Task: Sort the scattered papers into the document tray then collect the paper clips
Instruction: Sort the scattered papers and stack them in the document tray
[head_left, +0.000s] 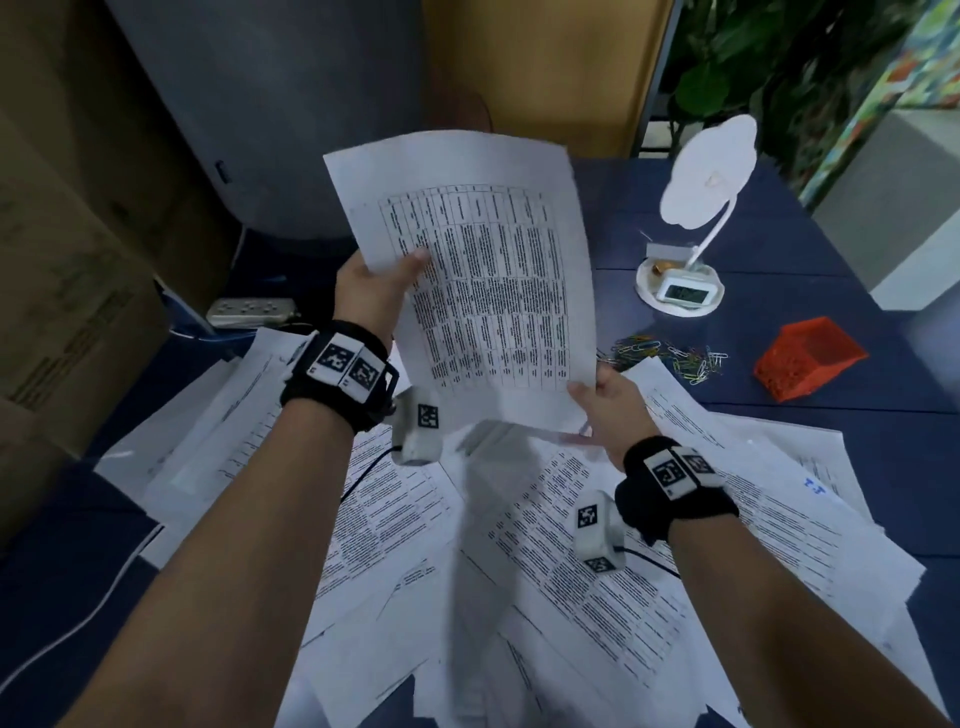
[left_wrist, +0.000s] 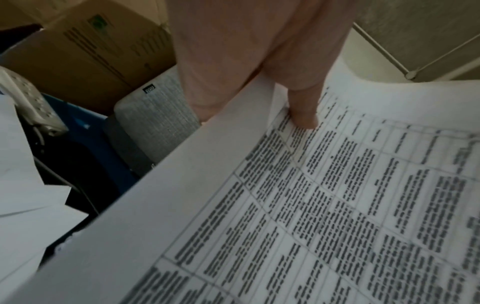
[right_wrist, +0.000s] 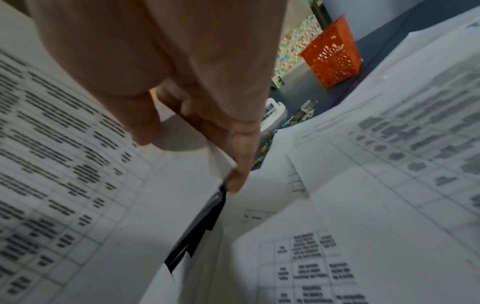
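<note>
With your left hand pinching the raised sheet at frame centre and right hand gripping its lower corner, square its edges before traying; no tray visible.

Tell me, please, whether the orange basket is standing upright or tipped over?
Tipped over: the orange basket lies on its side on the blue table, its opening facing sideways, beside the paper clips.

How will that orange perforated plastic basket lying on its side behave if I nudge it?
The orange perforated plastic basket probably slides easily: it looks thin-walled and light, and appears empty. Lying on a flat side on the blue table, it seems unlikely to roll. A push near the loose paper clips might scatter them.
</note>
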